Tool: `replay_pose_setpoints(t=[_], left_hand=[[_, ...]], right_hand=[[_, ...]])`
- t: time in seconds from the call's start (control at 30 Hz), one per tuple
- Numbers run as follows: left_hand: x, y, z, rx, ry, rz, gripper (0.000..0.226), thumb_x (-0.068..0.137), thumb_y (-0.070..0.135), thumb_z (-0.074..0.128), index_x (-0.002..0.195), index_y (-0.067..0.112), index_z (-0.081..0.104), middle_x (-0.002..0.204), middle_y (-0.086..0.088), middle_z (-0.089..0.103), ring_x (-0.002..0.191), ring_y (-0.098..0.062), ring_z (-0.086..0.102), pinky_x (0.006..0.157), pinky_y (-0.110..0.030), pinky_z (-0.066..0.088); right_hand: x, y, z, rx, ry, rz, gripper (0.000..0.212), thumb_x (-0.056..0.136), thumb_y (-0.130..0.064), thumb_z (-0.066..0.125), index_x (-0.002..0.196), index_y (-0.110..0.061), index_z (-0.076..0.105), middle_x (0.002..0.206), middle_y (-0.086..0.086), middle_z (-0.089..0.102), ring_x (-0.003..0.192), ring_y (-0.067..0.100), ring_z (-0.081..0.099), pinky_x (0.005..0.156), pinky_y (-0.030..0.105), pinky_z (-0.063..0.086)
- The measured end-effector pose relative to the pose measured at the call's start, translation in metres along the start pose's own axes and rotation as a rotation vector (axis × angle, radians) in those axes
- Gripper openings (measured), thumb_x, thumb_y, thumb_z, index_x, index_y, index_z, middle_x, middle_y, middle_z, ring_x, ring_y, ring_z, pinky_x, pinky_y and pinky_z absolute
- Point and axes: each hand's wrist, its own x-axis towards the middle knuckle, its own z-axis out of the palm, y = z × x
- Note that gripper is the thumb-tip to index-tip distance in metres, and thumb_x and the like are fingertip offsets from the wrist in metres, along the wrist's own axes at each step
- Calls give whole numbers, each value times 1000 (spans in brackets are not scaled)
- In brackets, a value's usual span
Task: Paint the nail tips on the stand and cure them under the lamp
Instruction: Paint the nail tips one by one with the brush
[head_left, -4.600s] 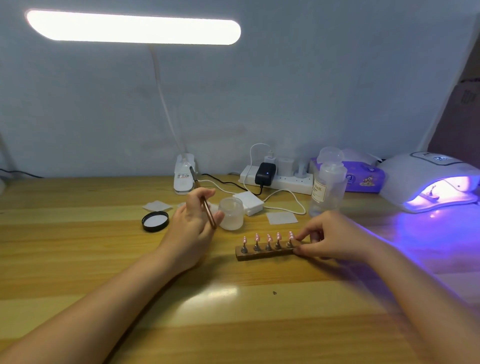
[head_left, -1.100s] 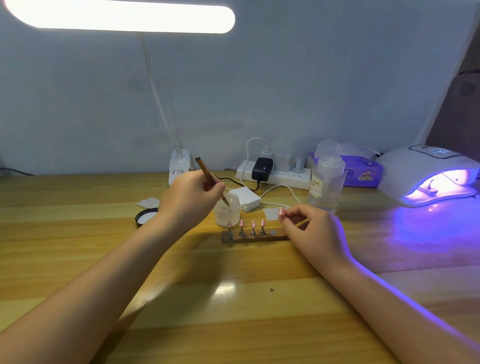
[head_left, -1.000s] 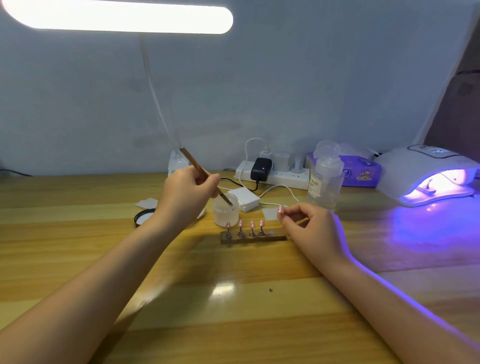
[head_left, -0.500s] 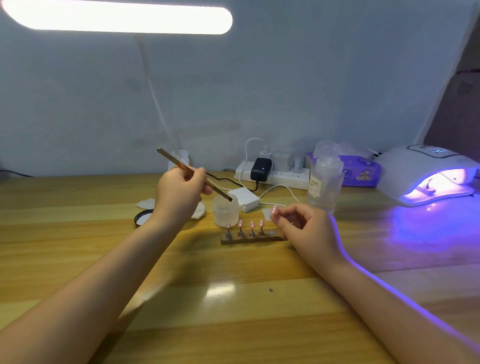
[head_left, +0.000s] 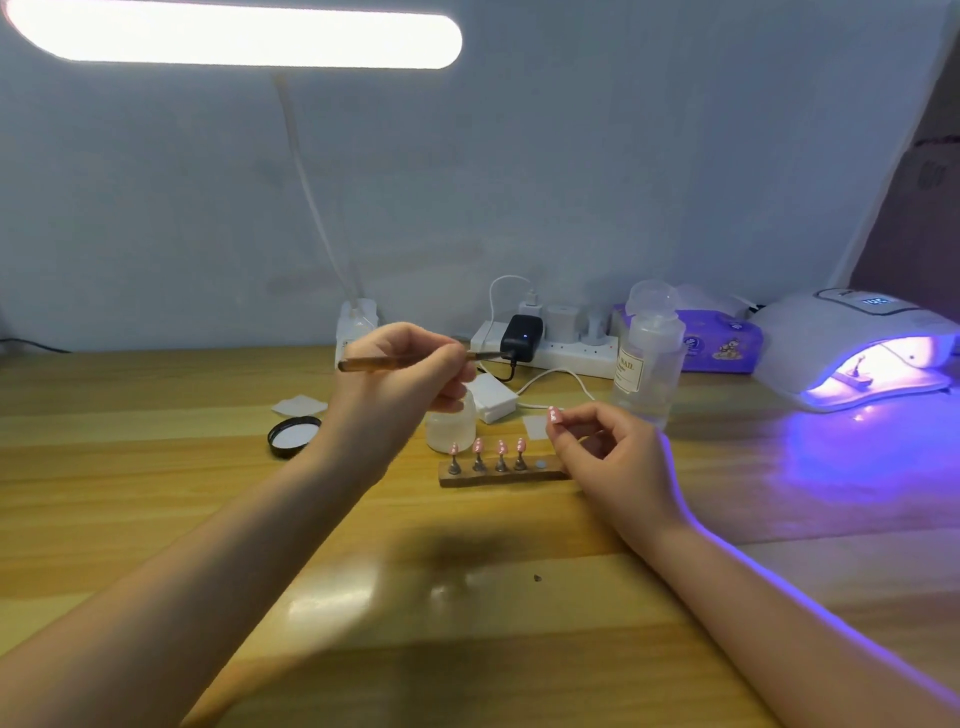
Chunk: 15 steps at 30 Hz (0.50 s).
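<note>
A brown wooden stand (head_left: 498, 476) lies mid-table with several pink nail tips (head_left: 488, 447) upright on pegs; its rightmost slot shows a bare metal disc. My right hand (head_left: 608, 457) pinches one pink nail tip (head_left: 554, 414) just above the stand's right end. My left hand (head_left: 400, 384) grips a thin brown brush (head_left: 363, 364), held almost level, its tip pointing right above a small frosted jar (head_left: 451, 427). At the far right the white curing lamp (head_left: 852, 343) glows violet, with a small holder inside.
A black jar lid (head_left: 293, 435) and white wipes lie left of the jar. A clear pump bottle (head_left: 649, 358), a power strip (head_left: 550, 348) with a black adapter, white cables, a purple tissue pack (head_left: 722, 343) and the desk lamp base (head_left: 356, 327) line the back.
My left hand lifted the brush out of the jar and swung it from steep to nearly level. Earlier, my right hand took the rightmost nail tip off the stand.
</note>
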Motion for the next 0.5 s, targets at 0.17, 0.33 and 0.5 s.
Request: replay_pose_setpoints(t=[0.17,0.33,0.5], left_hand=[[-29,-12,14,-11,25,84,10,94,1,56,88,5,63,73,-7,70,67,-19,66,61,-28,55],[-55,-25,20,126,-61,283,18,86,26,58,96,13,65,81,-3,71,76,-18,69,68,-40,57],[-57,-27,21,241,-85,348,20,86,34,54,97,22,66,84,4,71,80,-14,69,70,-43,56]], right_hand=[[1,1,0,18,-1,-13,4,84,-18,72,87,-21,72,70,-7,70,66,2,64,62,16,51],[0,1,0,-15,-10,-40,7,83,-19,72,87,-25,72,75,-10,71,72,0,65,64,16,52],[0,-1,0,1,-16,-25,7,82,-21,73,88,-24,73,75,-9,72,72,2,66,65,23,53]])
